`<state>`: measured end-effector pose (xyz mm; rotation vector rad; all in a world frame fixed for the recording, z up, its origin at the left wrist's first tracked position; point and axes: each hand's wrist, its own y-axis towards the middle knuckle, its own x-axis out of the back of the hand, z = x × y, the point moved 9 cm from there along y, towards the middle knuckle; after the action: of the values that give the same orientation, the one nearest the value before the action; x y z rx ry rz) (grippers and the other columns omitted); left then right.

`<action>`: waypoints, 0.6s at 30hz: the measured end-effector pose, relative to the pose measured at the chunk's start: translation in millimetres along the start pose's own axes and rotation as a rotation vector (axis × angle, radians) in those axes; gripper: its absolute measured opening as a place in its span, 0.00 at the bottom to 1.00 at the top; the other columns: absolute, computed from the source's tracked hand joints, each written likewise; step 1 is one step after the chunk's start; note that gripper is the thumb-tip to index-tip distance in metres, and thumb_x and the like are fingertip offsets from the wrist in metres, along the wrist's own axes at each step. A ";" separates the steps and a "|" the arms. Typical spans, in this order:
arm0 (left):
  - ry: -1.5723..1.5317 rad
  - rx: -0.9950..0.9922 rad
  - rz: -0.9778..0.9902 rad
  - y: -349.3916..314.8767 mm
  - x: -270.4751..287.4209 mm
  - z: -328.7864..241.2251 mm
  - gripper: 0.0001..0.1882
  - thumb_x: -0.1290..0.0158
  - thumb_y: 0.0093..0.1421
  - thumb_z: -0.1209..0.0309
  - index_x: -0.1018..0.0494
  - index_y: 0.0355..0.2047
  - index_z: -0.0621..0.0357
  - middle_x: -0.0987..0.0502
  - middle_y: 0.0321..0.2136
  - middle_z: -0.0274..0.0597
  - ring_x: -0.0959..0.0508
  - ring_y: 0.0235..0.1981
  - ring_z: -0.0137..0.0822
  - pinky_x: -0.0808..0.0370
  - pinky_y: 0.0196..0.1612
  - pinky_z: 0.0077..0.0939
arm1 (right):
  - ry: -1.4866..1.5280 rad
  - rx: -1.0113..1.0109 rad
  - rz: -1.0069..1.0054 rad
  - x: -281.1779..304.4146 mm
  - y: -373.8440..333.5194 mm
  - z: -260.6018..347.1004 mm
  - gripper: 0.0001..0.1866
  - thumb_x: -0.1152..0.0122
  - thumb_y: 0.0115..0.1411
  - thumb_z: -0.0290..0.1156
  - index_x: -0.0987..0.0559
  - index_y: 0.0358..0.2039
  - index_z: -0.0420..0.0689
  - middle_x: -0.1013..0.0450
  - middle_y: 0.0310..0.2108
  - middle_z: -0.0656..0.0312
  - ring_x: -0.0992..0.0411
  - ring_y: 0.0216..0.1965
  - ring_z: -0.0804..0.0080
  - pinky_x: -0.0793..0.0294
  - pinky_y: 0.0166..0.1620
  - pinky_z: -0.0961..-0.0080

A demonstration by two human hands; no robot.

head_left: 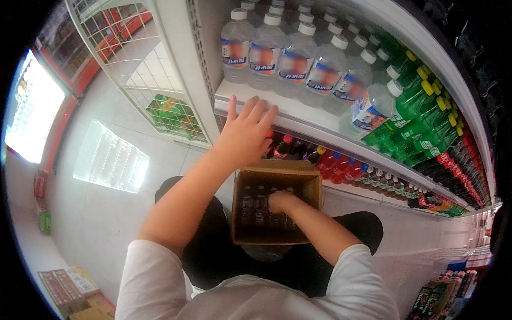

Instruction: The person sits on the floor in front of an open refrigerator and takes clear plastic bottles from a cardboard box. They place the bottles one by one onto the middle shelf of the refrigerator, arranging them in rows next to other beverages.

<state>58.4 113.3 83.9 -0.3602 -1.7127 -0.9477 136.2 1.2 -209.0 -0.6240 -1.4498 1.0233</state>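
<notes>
My left hand [246, 130] rests with its fingers spread on the front edge of the shelf [298, 114]. Between my knees stands an open cardboard box [277, 236] with a few dark-looking plastic bottles [247, 205] upright in it. Reaching down into this box, my right hand [281, 202] is curled at the top of a bottle; its fingertips are partly hidden. Above my left hand, rows of clear bottles [293, 60] with white caps and blue-and-white labels fill the shelf. One clear bottle [368, 109] at the front leans over, next to green bottles.
Green bottles [421, 136] and dark bottles with red labels [464, 173] continue along the shelf to the right. Below it, red-drink bottles [341, 168] line a lower shelf. A white wire rack [154, 69] stands at left. Cartons [69, 288] lie on the floor at lower left.
</notes>
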 end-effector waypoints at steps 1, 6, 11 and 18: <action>-0.008 -0.001 -0.008 0.5 -0.4 -0.7 0.41 0.35 0.51 0.66 0.38 0.65 0.53 0.34 0.61 0.47 0.39 0.68 0.50 0.47 0.68 0.68 | -0.049 0.009 0.047 -11.9 11.2 2.1 0.21 0.42 0.60 0.32 0.18 0.53 0.43 0.24 0.55 0.47 0.25 0.56 0.49 0.25 0.57 0.56; -0.041 0.010 -0.044 0.5 -1.6 0.3 0.39 0.35 0.50 0.66 0.36 0.63 0.53 0.34 0.59 0.46 0.38 0.67 0.49 0.46 0.68 0.69 | 0.038 0.035 -0.079 -58.1 65.0 -8.1 0.23 0.40 0.59 0.33 0.20 0.56 0.44 0.25 0.57 0.49 0.26 0.57 0.50 0.26 0.57 0.55; 0.004 0.033 -0.104 3.5 -4.6 -0.2 0.35 0.36 0.51 0.65 0.34 0.60 0.53 0.32 0.57 0.49 0.35 0.64 0.51 0.47 0.66 0.73 | 0.022 -0.077 -0.043 -78.6 89.4 -26.3 0.23 0.39 0.59 0.34 0.20 0.56 0.45 0.26 0.58 0.50 0.26 0.57 0.50 0.25 0.56 0.53; -0.007 0.042 -0.090 2.0 -3.3 -2.5 0.39 0.33 0.48 0.65 0.35 0.61 0.53 0.33 0.57 0.47 0.37 0.64 0.51 0.46 0.66 0.73 | -0.201 -0.295 0.038 -101.0 108.3 -28.4 0.24 0.38 0.59 0.35 0.21 0.57 0.46 0.26 0.59 0.52 0.26 0.57 0.51 0.25 0.55 0.50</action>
<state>62.6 113.4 81.9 -0.2605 -1.7646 -0.9746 160.1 -27.3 -355.1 -0.7796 -1.7914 0.9285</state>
